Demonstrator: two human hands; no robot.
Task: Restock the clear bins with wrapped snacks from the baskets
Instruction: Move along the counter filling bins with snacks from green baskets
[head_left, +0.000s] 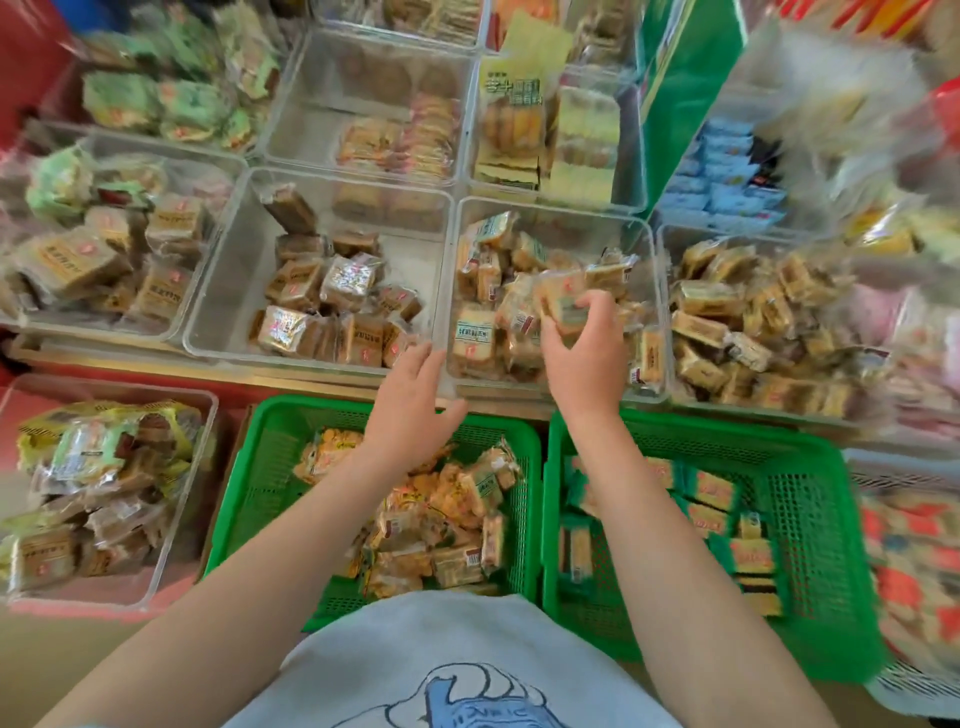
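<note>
Wrapped snacks (563, 306) sit pinched in the curled fingers (597, 306) of the right hand (582, 348), over the middle clear bin (657, 312). Left hand (410, 400) hangs open, holding nothing, above the left green basket (260, 467). Best released low, so packets settle flat inside. Wrapper print is too blurred to read.

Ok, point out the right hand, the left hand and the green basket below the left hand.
right hand (584, 358), head view, on the back of the hand.
left hand (410, 402), head view, on the back of the hand.
green basket (270, 457), head view, on its bare left wall.
</note>
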